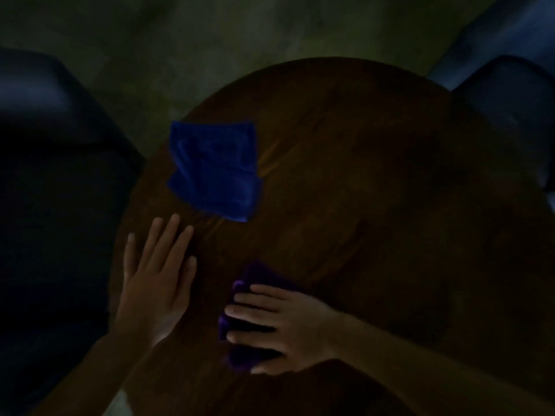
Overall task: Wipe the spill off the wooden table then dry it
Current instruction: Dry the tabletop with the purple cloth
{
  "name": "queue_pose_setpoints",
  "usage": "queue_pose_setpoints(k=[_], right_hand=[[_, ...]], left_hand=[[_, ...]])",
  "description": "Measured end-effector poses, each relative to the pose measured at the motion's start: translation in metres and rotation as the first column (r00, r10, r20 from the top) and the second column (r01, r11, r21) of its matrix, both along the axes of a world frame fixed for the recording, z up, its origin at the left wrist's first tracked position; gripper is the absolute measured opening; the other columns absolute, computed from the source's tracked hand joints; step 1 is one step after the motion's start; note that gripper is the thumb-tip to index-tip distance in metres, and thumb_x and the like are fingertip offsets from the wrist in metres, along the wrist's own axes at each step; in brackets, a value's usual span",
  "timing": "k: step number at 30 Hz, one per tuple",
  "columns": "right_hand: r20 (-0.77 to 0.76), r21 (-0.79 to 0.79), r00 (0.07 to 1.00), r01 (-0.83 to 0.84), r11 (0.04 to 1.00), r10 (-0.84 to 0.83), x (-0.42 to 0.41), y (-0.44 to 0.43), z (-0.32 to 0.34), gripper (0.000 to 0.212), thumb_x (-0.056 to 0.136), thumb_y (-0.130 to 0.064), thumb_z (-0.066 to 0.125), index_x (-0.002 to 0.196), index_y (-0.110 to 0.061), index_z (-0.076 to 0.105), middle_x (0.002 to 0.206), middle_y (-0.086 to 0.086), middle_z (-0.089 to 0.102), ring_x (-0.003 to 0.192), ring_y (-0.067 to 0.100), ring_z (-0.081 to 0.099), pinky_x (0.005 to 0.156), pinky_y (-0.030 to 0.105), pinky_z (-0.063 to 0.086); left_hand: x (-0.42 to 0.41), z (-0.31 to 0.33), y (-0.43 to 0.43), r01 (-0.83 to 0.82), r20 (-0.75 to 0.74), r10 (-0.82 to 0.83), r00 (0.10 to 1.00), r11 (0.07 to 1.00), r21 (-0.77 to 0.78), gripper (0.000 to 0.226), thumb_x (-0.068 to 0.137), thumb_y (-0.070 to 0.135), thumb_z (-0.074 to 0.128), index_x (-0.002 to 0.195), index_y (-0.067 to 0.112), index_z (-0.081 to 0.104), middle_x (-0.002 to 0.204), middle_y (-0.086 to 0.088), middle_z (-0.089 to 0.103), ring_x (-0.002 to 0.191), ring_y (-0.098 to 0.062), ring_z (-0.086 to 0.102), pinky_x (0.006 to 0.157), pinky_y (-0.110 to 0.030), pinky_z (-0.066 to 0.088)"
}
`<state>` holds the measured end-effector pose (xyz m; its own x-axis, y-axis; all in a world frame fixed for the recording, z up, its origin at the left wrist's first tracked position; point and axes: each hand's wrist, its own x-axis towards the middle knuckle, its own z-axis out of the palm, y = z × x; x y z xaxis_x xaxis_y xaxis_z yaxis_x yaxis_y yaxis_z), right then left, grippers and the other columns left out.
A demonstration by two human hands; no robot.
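The scene is very dark. A round wooden table (375, 181) fills the middle of the view. A folded blue cloth (214, 172) lies on its left part. My left hand (159, 274) rests flat on the table near its left edge, fingers apart, holding nothing. Close to the near edge, my right hand (282, 325) presses down on a crumpled purple cloth (255, 283), fingers spread over it. No spill is visible in this light.
A dark blue seat (51, 145) stands left of the table. Another blue seat (510, 94) stands at the far right. A dim greenish floor (210, 40) lies beyond the table.
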<state>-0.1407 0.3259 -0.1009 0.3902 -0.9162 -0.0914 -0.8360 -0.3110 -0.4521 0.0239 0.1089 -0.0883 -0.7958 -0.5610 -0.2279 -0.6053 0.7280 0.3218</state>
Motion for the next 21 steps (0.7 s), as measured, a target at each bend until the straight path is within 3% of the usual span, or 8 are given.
queue_pose_setpoints(k=[4,8,10,12,14,17,19,21], right_hand=[[-0.034,-0.049,0.905,0.421,0.906,-0.423,-0.143,0.041,-0.003,0.056,0.105,-0.053,0.046,0.150,-0.020,0.050,0.158,0.012,0.045,0.145,0.028,0.045,0.120,0.047,0.031],[-0.196,0.019,0.123,0.992,0.122,-0.973,-0.271,0.067,0.010,0.065,0.107,-0.058,0.020,0.160,-0.021,0.030,0.165,0.020,0.027,0.153,0.038,0.025,0.124,0.054,0.022],[-0.205,0.063,-0.010,0.998,-0.024,-0.979,-0.273,0.068,0.011,0.062,0.107,-0.056,0.022,0.163,-0.031,0.017,0.170,0.015,0.011,0.157,0.034,0.009,0.127,0.054,0.012],[-0.204,0.008,0.143,0.990,0.144,-0.969,-0.233,0.061,0.005,0.061,0.105,-0.059,0.022,0.161,-0.035,0.023,0.170,0.014,0.012,0.157,0.034,0.010,0.127,0.054,0.014],[-0.159,-0.087,0.467,0.871,0.484,-0.870,-0.164,0.064,-0.003,0.060,0.104,-0.061,0.028,0.156,-0.034,0.038,0.169,0.012,0.021,0.156,0.034,0.016,0.125,0.055,0.020],[-0.149,0.022,0.942,0.308,0.951,-0.302,-0.064,0.103,-0.001,0.059,0.104,-0.061,0.034,0.154,-0.031,0.043,0.167,0.011,0.027,0.156,0.031,0.017,0.128,0.050,0.011],[-0.140,0.054,0.981,-0.126,0.991,0.133,-0.050,0.128,0.003,0.057,0.106,-0.054,0.036,0.157,-0.028,0.035,0.166,0.010,0.028,0.156,0.028,0.015,0.129,0.045,-0.003],[-0.029,0.004,0.995,-0.099,0.995,0.099,-0.088,0.139,-0.001,0.051,0.104,-0.040,0.047,0.152,-0.025,0.042,0.159,0.008,0.043,0.150,0.023,0.028,0.129,0.046,0.012]], left_hand=[[-0.040,0.000,0.080,0.171,0.063,-0.171,0.983,0.985,0.003,0.057,0.102,0.051,0.017,0.158,0.036,0.016,0.167,0.000,0.014,0.155,-0.019,-0.005,0.122,-0.049,-0.009],[-0.091,-0.018,0.136,0.165,0.207,-0.150,0.967,0.985,-0.056,0.062,0.097,0.067,0.002,0.154,0.047,-0.013,0.167,0.001,-0.016,0.153,-0.025,-0.021,0.117,-0.064,-0.014],[-0.098,-0.022,0.144,0.139,0.242,-0.111,0.964,0.985,-0.103,0.063,0.096,0.068,0.000,0.153,0.047,-0.015,0.166,-0.001,-0.020,0.153,-0.028,-0.021,0.116,-0.068,-0.011],[-0.097,-0.023,0.145,0.139,0.249,-0.106,0.963,0.983,-0.120,0.062,0.097,0.065,0.002,0.154,0.047,-0.014,0.167,-0.002,-0.018,0.153,-0.027,-0.019,0.117,-0.069,-0.007],[-0.095,-0.022,0.142,0.132,0.253,-0.101,0.962,0.985,-0.110,0.060,0.098,0.062,0.000,0.154,0.047,-0.013,0.168,-0.001,-0.017,0.153,-0.026,-0.019,0.117,-0.069,-0.004],[-0.098,-0.021,0.143,0.123,0.279,-0.090,0.956,0.987,-0.106,0.059,0.096,0.060,-0.007,0.153,0.047,-0.018,0.167,0.000,-0.020,0.153,-0.024,-0.022,0.118,-0.068,-0.005],[-0.097,-0.020,0.142,0.117,0.278,-0.083,0.957,0.987,-0.108,0.058,0.096,0.059,-0.007,0.153,0.048,-0.018,0.167,0.001,-0.022,0.152,-0.023,-0.023,0.118,-0.068,-0.005],[-0.098,-0.020,0.143,0.101,0.268,-0.067,0.961,0.988,-0.115,0.058,0.097,0.059,-0.004,0.153,0.049,-0.016,0.167,0.002,-0.021,0.152,-0.022,-0.023,0.118,-0.067,-0.005]])
